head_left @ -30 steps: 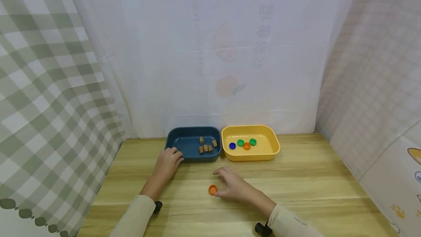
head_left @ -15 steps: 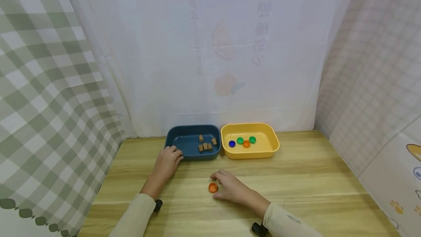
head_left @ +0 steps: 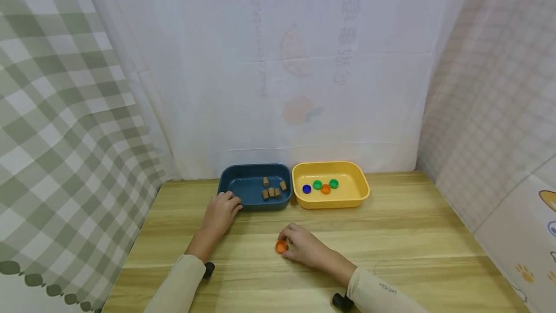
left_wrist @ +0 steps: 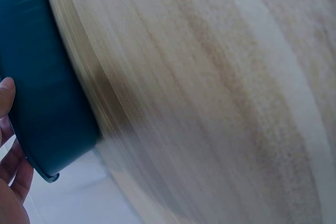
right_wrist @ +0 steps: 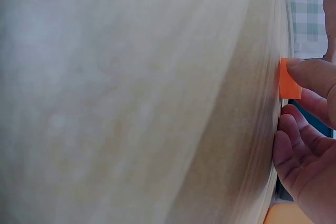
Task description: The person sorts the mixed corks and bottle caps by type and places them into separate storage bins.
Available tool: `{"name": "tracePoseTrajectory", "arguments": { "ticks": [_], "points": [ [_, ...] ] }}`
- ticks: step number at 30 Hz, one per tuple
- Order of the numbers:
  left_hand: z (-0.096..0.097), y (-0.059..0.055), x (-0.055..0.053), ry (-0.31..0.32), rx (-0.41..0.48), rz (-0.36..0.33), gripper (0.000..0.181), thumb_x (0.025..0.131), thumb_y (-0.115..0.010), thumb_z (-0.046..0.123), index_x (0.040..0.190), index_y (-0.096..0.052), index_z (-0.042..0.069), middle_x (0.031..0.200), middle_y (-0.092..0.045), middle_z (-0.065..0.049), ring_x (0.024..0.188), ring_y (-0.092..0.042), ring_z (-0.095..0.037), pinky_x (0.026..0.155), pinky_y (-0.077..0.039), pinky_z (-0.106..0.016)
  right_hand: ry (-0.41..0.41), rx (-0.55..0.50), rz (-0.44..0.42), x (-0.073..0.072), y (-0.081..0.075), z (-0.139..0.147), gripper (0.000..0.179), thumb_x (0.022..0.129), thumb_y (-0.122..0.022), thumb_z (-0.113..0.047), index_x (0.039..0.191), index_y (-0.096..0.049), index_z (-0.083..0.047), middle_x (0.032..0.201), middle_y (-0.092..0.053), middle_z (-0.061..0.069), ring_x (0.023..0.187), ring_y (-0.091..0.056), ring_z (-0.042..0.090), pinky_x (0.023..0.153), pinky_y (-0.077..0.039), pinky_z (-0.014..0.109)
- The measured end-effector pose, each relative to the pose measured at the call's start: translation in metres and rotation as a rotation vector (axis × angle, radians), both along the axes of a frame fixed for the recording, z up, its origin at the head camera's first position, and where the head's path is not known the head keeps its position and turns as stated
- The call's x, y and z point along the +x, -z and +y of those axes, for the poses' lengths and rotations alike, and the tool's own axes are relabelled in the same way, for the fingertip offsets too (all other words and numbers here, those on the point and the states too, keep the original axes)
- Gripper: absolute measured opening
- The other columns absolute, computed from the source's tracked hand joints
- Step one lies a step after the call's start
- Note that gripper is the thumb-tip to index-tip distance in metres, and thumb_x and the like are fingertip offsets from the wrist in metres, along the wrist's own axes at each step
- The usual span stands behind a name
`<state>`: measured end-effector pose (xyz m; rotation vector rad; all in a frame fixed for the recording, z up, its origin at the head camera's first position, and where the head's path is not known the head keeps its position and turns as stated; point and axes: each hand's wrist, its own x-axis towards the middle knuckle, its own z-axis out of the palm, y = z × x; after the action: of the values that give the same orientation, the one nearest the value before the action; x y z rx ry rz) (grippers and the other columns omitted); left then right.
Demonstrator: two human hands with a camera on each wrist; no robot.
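My left hand (head_left: 220,212) holds the near left corner of a dark blue tray (head_left: 260,206). In the left wrist view its thumb (left_wrist: 6,97) lies against the tray's outer wall, with the other fingers around the rim. Near the middle of the table an orange bottle cap (head_left: 281,247) sits with its hollow side up. My right hand (head_left: 306,248) pinches it between thumb and index finger. The right wrist view shows the thumb on the cap's (right_wrist: 290,80) side, close over the wood, and the other fingers loosely curled below.
Several tapered corks (head_left: 271,192) lie in the blue tray's right half. Beside it stands a yellow tray (head_left: 356,194) with two green caps (head_left: 333,184), a blue cap (head_left: 306,189) and an orange cap (head_left: 326,189). A white cloth (head_left: 217,86) hangs behind the wooden table (head_left: 391,235).
My right hand's thumb and index finger have drawn together onto the orange cap, from a wider spread around it. The left hand stays on the blue tray.
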<state>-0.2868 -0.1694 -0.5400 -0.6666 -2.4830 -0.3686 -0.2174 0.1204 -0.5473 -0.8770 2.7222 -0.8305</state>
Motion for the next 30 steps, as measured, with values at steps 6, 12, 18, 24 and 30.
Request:
{"name": "tracePoseTrajectory", "arguments": {
  "ticks": [6,12,18,24,30],
  "points": [
    [0.000,0.000,0.000,-0.005,-0.003,-0.005,0.009,0.085,-0.085,0.016,0.091,-0.078,0.014,0.086,-0.065,-0.001,0.075,-0.057,-0.021,0.066,-0.047,-0.037,-0.004,-0.062,-0.019,-0.002,0.002,0.002,0.027,0.086,-0.084,-0.012,0.109,-0.071,-0.011,0.102,-0.064,-0.003,0.086,-0.057,0.006,0.077,-0.052,0.022],
    [0.000,0.000,0.001,-0.001,-0.001,-0.008,0.008,0.086,-0.084,0.016,0.092,-0.078,0.014,0.087,-0.065,-0.001,0.076,-0.057,-0.021,0.066,-0.047,-0.037,0.024,-0.133,-0.113,-0.004,-0.001,0.007,0.028,0.087,-0.081,-0.006,0.113,-0.073,-0.009,0.105,-0.070,-0.002,0.088,-0.064,0.004,0.075,-0.055,0.021],
    [-0.001,0.000,0.000,-0.003,0.001,-0.006,0.009,0.085,-0.085,0.015,0.092,-0.078,0.014,0.087,-0.066,-0.001,0.076,-0.057,-0.021,0.067,-0.047,-0.036,0.049,-0.136,-0.164,-0.007,-0.006,0.013,0.032,0.087,-0.079,-0.005,0.118,-0.072,-0.009,0.106,-0.069,-0.003,0.088,-0.061,0.005,0.075,-0.054,0.021],
    [-0.001,0.000,0.000,-0.004,0.003,-0.033,0.008,0.088,-0.083,0.015,0.094,-0.078,0.013,0.089,-0.066,-0.001,0.078,-0.057,-0.021,0.069,-0.047,-0.037,0.041,-0.138,-0.110,-0.009,-0.012,0.019,0.031,0.087,-0.079,-0.005,0.117,-0.072,-0.010,0.105,-0.069,-0.003,0.086,-0.061,0.007,0.073,-0.053,0.022],
    [-0.001,0.001,0.000,-0.005,0.001,-0.023,0.008,0.087,-0.083,0.016,0.093,-0.078,0.014,0.088,-0.066,-0.001,0.077,-0.057,-0.021,0.068,-0.047,-0.037,0.058,-0.141,-0.055,-0.010,-0.017,0.028,0.030,0.087,-0.080,-0.005,0.115,-0.072,-0.012,0.107,-0.070,-0.003,0.090,-0.062,0.010,0.076,-0.055,0.023]
  ]
}}
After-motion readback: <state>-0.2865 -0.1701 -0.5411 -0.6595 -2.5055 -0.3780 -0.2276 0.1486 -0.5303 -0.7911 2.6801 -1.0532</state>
